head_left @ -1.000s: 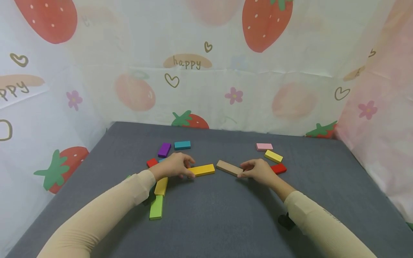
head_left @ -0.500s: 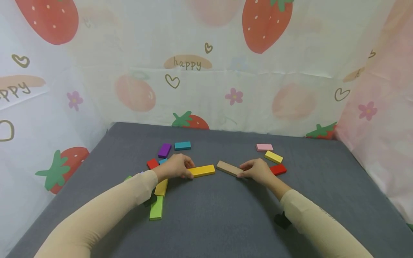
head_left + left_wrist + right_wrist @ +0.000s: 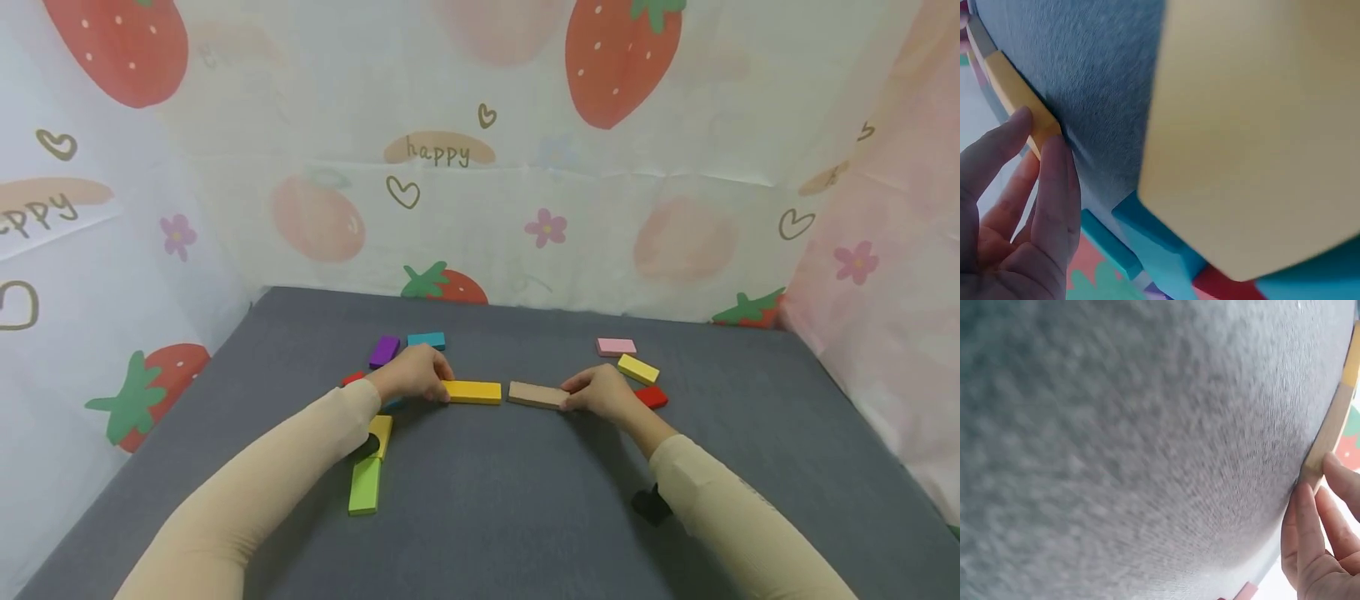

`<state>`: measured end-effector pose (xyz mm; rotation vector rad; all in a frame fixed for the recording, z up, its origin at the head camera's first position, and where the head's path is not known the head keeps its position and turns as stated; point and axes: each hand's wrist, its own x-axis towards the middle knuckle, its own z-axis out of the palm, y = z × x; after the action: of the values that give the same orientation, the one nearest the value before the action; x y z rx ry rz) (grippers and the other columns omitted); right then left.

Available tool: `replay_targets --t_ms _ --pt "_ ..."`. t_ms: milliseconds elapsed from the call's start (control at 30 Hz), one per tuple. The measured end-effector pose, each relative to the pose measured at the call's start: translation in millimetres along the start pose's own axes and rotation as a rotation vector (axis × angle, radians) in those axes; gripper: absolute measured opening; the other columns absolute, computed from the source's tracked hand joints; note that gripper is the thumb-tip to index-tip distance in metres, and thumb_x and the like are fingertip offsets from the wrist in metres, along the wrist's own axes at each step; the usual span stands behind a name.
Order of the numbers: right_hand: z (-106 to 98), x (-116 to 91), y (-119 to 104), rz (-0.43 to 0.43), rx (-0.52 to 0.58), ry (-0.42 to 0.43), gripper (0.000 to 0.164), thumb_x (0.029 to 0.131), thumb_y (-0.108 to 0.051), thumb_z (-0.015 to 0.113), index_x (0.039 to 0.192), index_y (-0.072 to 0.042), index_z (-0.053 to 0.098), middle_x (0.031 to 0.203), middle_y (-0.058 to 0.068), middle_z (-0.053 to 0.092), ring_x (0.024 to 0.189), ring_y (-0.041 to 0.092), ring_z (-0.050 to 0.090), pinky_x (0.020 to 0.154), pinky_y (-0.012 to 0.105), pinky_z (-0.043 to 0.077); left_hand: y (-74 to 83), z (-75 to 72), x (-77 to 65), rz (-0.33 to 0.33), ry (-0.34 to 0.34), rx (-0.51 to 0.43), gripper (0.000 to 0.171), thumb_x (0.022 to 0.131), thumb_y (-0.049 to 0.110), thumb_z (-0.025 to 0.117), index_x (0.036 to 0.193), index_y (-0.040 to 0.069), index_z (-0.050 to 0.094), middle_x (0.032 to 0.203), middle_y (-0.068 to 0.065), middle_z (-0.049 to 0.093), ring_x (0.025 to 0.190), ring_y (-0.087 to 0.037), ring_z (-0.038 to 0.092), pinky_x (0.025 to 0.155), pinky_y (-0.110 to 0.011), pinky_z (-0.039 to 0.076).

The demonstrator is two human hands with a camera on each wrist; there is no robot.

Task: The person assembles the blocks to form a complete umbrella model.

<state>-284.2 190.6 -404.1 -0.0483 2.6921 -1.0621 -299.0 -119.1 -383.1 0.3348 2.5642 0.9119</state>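
Observation:
My left hand (image 3: 415, 372) pinches the left end of a yellow-orange block (image 3: 474, 392). The left wrist view has the thumb and fingers around that end of the block (image 3: 1022, 97). My right hand (image 3: 602, 392) pinches the right end of a tan wooden block (image 3: 536, 395), also visible between thumb and fingers in the right wrist view (image 3: 1327, 437). In the head view the two blocks lie almost in one line on the dark grey surface, their inner ends a small gap apart.
Left of the left hand are a yellow block (image 3: 382, 435), a lime green block (image 3: 364, 487) and a partly hidden red one (image 3: 352, 378). Behind it lie purple (image 3: 384, 352) and blue (image 3: 426, 340) blocks. Pink (image 3: 616, 347), pale yellow (image 3: 638, 368) and red (image 3: 652, 397) blocks lie near the right hand.
Both blocks have turned from angled to nearly straight across, coming closer into line. The left hand has shifted slightly up and right in the head view; the right hand keeps its pinch.

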Motion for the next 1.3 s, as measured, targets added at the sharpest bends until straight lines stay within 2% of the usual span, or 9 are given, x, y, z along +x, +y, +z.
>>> replay_targets --t_ms 267,633,867,1300 --pt "-4 8 3 0.03 0.076 0.015 0.031 0.084 -0.009 0.079 0.114 -0.001 0.073 0.116 0.018 0.072 0.088 0.014 0.066 0.076 0.027 0.057 -1.3 -0.1 20.6 0.008 -0.001 0.002 0.027 0.087 0.002 0.073 0.113 -0.002 0.071 0.111 -0.016 0.07 0.086 -0.021 0.069 0.075 -0.029 0.061" --pt "-4 19 1 0.041 0.121 0.054 0.035 0.084 -0.007 0.078 0.117 0.001 0.071 0.122 0.022 0.069 0.093 0.018 0.067 0.083 0.03 0.059 -1.4 1.7 36.2 -0.005 0.077 -0.077 0.033 0.085 0.001 0.074 0.118 -0.003 0.069 0.122 -0.02 0.067 0.096 -0.024 0.068 0.078 -0.029 0.06" --pt "-4 25 1 0.055 0.186 0.042 0.035 0.085 -0.004 0.076 0.119 0.002 0.07 0.127 0.024 0.066 0.101 0.019 0.067 0.087 0.033 0.059 -1.7 3.0 37.9 0.006 0.107 -0.115 0.033 0.085 0.0 0.074 0.117 -0.002 0.07 0.122 -0.02 0.067 0.1 -0.026 0.067 0.078 -0.029 0.06" --pt "-5 25 0 0.049 0.192 0.04 0.035 0.086 -0.004 0.075 0.121 0.002 0.069 0.129 0.023 0.065 0.1 0.018 0.066 0.089 0.033 0.058 -1.5 5.4 39.2 0.035 0.126 -0.101 0.032 0.085 0.002 0.074 0.117 -0.001 0.071 0.118 -0.019 0.069 0.097 -0.024 0.067 0.075 -0.028 0.06"
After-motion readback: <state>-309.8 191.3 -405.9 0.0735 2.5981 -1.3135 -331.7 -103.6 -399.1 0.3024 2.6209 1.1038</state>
